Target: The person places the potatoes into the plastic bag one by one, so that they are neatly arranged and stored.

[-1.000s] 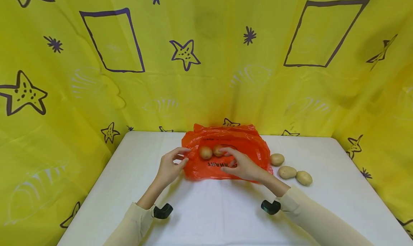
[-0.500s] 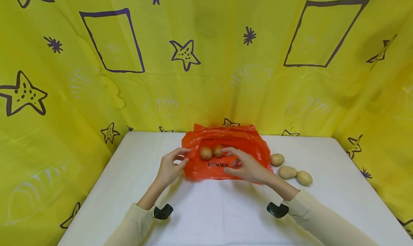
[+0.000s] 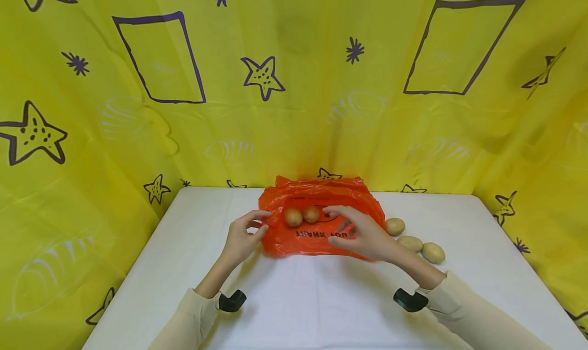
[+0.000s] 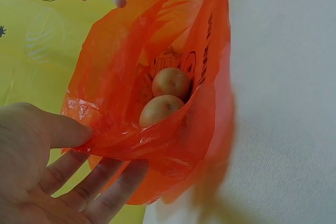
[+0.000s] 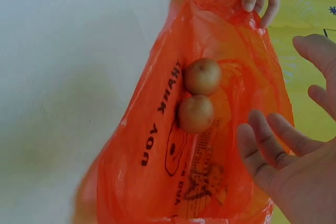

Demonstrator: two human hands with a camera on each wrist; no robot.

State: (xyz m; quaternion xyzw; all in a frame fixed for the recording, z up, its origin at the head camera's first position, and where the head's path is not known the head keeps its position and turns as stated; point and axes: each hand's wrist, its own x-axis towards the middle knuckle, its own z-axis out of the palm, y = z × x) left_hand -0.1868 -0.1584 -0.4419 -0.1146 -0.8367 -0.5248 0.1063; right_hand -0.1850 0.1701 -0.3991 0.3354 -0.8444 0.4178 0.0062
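Two hands (image 3: pixel 243 236) (image 3: pixel 365 234) flank one bag (image 3: pixel 294 246), two potatoes (image 3: pixel 293 217) (image 3: pixel 311 214) inside, three outside.

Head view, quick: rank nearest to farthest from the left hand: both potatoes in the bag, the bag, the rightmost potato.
1. Bag: left edge pinched by the left hand.
2. Left potato: inside the bag.
3. Right potato: inside the bag, farther right.
4. Rightmost potato: on the table, right of the bag.
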